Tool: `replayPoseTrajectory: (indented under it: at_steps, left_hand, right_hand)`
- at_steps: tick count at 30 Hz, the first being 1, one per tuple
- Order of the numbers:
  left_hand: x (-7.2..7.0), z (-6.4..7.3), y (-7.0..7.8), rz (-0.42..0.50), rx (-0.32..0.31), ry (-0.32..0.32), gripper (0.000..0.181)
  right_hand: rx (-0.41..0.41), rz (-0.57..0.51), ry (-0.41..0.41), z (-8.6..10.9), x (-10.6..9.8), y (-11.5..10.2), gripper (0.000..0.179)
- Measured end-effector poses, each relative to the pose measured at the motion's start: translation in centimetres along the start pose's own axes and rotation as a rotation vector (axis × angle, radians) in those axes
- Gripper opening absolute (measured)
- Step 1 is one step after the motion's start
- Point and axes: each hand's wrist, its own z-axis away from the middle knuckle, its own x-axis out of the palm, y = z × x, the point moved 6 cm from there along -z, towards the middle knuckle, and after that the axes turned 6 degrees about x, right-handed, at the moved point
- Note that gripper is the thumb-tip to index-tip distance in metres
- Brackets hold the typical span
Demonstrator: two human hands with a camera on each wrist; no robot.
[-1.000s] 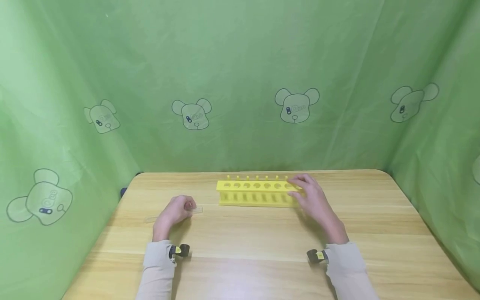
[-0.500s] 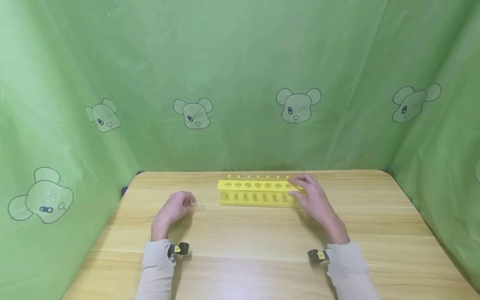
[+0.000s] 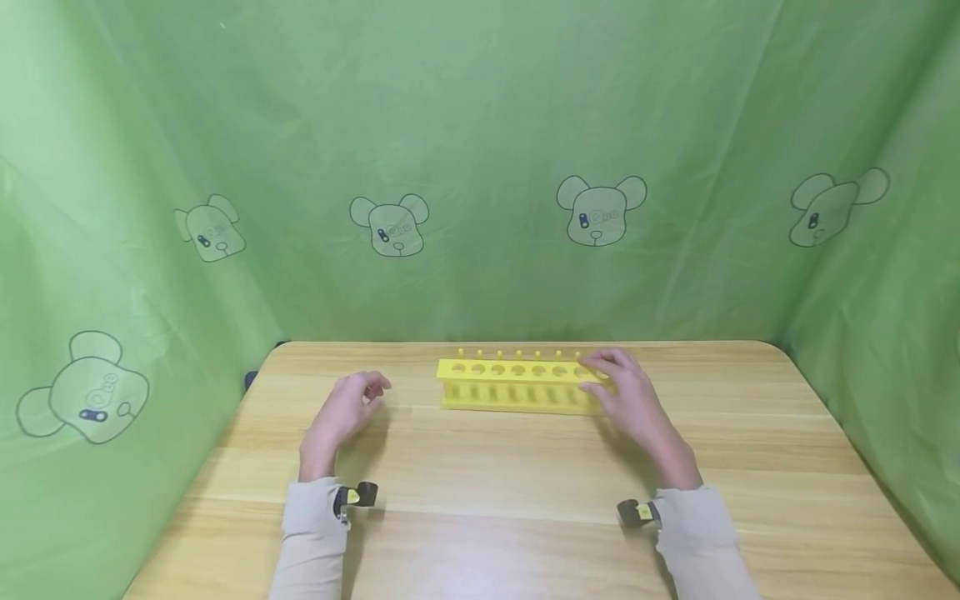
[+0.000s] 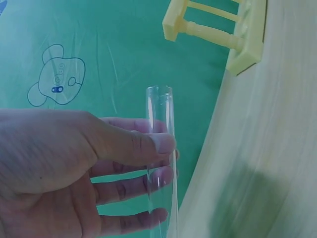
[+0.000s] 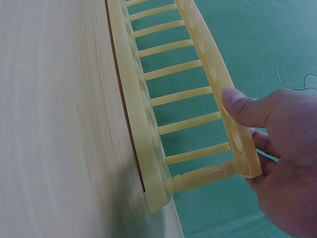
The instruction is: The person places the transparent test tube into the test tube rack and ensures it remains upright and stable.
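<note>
A clear test tube [image 4: 159,111] is pinched between the thumb and fingers of my left hand [image 3: 347,410]. Its open rim points up in the left wrist view, while its lower end runs out of that frame; in the head view the tube hardly shows. To the right of this hand, a yellow test tube rack [image 3: 517,380] stands on the table, with a row of round holes and a row of pegs behind them. My right hand [image 3: 633,404] grips the rack's right end, its thumb [image 5: 237,101] on the top plate and its fingers partly hidden behind it.
The wooden table [image 3: 480,483] carries the rack near its back edge. Green curtains [image 3: 480,292] printed with bear heads enclose the back and both sides. Small black cameras sit on both wrists, the left one [image 3: 366,494] above the table.
My left hand has risen and moved slightly toward the back. The tube, earlier seen lying nearly flat across the hand, has been lifted and turned. My right hand stays on the rack.
</note>
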Motion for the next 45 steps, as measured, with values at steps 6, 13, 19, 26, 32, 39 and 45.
replayPoseTrajectory:
  at_steps: [6, 13, 19, 26, 32, 39, 45]
  left_hand:
    - [-0.8, 0.0, 0.6, -0.034, 0.041, 0.084, 0.026]
    - [-1.6, 0.3, 0.9, -0.046, -0.006, 0.15, 0.027]
    - [-2.1, 0.2, 0.9, 0.012, -0.008, 0.19, 0.029]
    - [-2.7, 0.0, 1.1, 0.088, 0.014, 0.239, 0.027]
    - [-3.1, 0.0, 1.5, 0.132, 0.035, 0.302, 0.027]
    - [-3.6, -0.1, 2.0, 0.148, 0.072, 0.39, 0.028]
    - [-3.6, -0.3, 2.1, 0.166, 0.104, 0.454, 0.03]
  right_hand:
    - [-0.003, -0.003, 0.0, 0.0, 0.1, 0.0, 0.043]
    - [-0.007, -0.009, 0.0, 0.0, 0.1, -0.1, 0.042]
    - [-0.005, -0.007, -0.002, -0.1, 0.0, -0.1, 0.042]
    - [-0.004, -0.008, 0.004, -0.1, 0.0, 0.1, 0.043]
    - [-0.009, -0.005, 0.007, -0.1, 0.0, 0.2, 0.042]
    - [-0.016, 0.0, 0.011, -0.2, 0.0, 0.0, 0.042]
    - [-0.026, 0.004, 0.022, -0.1, 0.1, 0.0, 0.042]
